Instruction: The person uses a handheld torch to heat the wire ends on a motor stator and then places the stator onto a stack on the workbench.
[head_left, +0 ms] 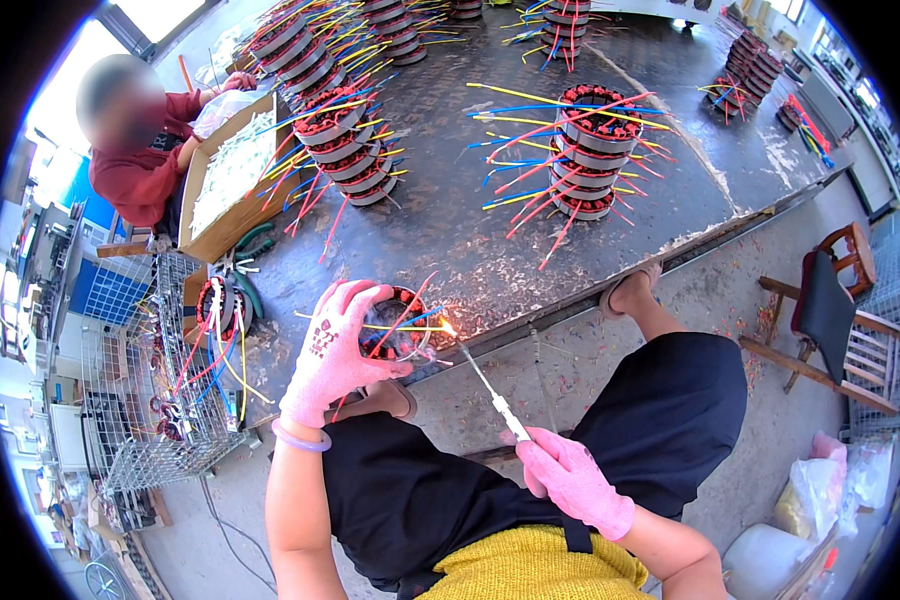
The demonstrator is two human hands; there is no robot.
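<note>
My left hand (335, 345), in a pink glove, grips a ring-shaped motor stator (406, 300) at the table's near edge, its fingers around the left side. Yellow, red and blue wires stick out from the stator. With the other pink glove, my right hand (575, 482) is closed around the white grip of a thin metal rod tool (484, 378). The rod points up and left at the wire ends. A small orange flame (446, 327) burns there, and thin smoke drifts beside the stator. Whether the rod touches a wire cannot be made out.
Stacked stators (598, 150) with coloured wires stand on the dark table (470, 230). Another stator (225, 305) lies left, near green-handled pliers (250, 262). A co-worker (140, 150) sits beside a cardboard box (202, 220). A wire basket (160, 440) and a chair (825, 300) flank me.
</note>
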